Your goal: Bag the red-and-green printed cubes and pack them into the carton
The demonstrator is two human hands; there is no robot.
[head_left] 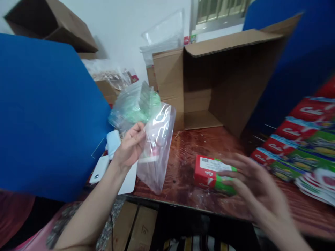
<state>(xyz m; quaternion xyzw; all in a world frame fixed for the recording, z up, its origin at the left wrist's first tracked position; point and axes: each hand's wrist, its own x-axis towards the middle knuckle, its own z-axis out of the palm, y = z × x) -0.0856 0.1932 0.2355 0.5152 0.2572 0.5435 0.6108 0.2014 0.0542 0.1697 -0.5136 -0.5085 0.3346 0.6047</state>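
Bag [160, 150] in left hand [132, 144], box [205, 176] at right hand [258, 190]

The left thumb and fingers pinch the clear bag's edge. The red-and-green box lies on the table [180, 164], its right end by the blurred right fingertips; whether they grip it, I cannot tell.

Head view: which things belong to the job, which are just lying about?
Likely in use: clear plastic bag, held by left hand; red-green box, at right hand; stacked boxes.
Apparently lying about: white phone; upper-left carton.
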